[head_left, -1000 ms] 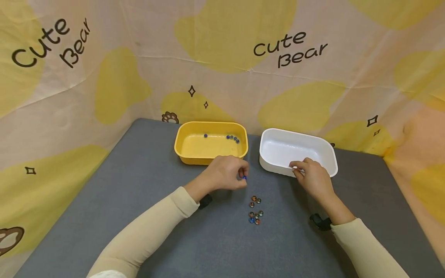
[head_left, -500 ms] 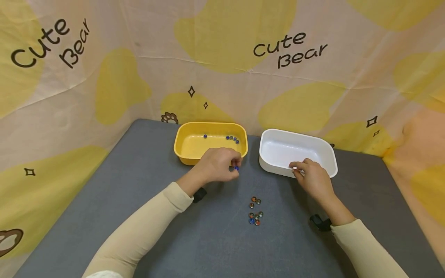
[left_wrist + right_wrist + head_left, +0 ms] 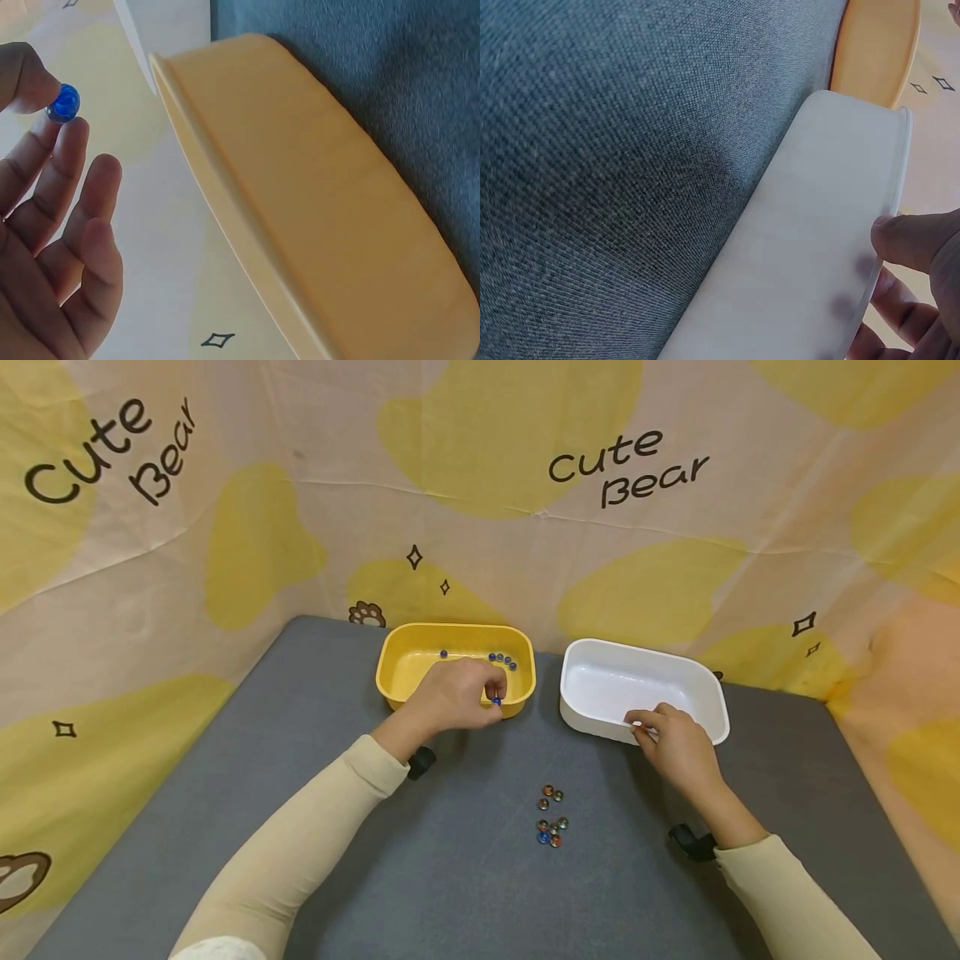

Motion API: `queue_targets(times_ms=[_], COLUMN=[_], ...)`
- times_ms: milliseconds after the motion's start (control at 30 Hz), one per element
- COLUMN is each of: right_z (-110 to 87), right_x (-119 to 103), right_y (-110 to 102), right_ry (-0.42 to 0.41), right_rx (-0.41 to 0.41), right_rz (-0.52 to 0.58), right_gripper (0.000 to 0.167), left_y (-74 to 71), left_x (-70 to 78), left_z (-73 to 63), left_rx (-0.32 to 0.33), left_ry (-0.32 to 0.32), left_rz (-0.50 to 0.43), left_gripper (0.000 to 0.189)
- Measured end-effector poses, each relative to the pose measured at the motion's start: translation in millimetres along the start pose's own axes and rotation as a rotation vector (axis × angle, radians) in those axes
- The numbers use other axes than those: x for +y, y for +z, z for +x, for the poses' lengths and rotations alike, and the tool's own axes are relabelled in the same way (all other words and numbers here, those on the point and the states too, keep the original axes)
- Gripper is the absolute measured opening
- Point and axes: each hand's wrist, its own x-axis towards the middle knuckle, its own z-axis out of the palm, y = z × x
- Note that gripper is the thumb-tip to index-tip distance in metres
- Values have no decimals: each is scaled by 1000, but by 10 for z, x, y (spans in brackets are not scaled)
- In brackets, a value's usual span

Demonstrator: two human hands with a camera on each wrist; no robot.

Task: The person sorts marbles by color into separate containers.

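Note:
Between thumb and fingertips my left hand (image 3: 459, 693) pinches a blue glass marble (image 3: 64, 103), over the near rim of the yellow tub (image 3: 397, 702). In the left wrist view the marble is held above that tub's rim, with the other fingers loosely bent. Several blue marbles (image 3: 513, 667) lie inside the yellow tub. My right hand (image 3: 677, 745) grips the near rim of the white tub (image 3: 810, 225), thumb on the outer wall and fingers inside. No marbles show on the visible floor of the white tub.
On the grey table (image 3: 465, 877), several marbles (image 3: 555, 841) lie in a loose cluster between the arms, mostly brownish or reddish with one bright blue. The two tubs stand side by side before a printed cloth backdrop (image 3: 480, 468).
My left hand has moved left and away from the body, carrying the blue marble from beside the yellow tub to over its near rim. The right hand stays on the white tub.

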Motion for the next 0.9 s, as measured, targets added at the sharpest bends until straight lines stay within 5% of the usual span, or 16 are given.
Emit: queue_targets(times_ms=[400, 900], right_z=[10, 14], right_x=[27, 35], right_y=[22, 27], right_ry=[-16, -11], right_rx=[15, 13], right_rz=[4, 6], right_gripper=[17, 17], left_y=[-33, 90], left_x=[-189, -567], left_z=[145, 314], left_rx=[-36, -134], left_ry=[-25, -172], left_rz=[-26, -87], left_gripper=[6, 8])
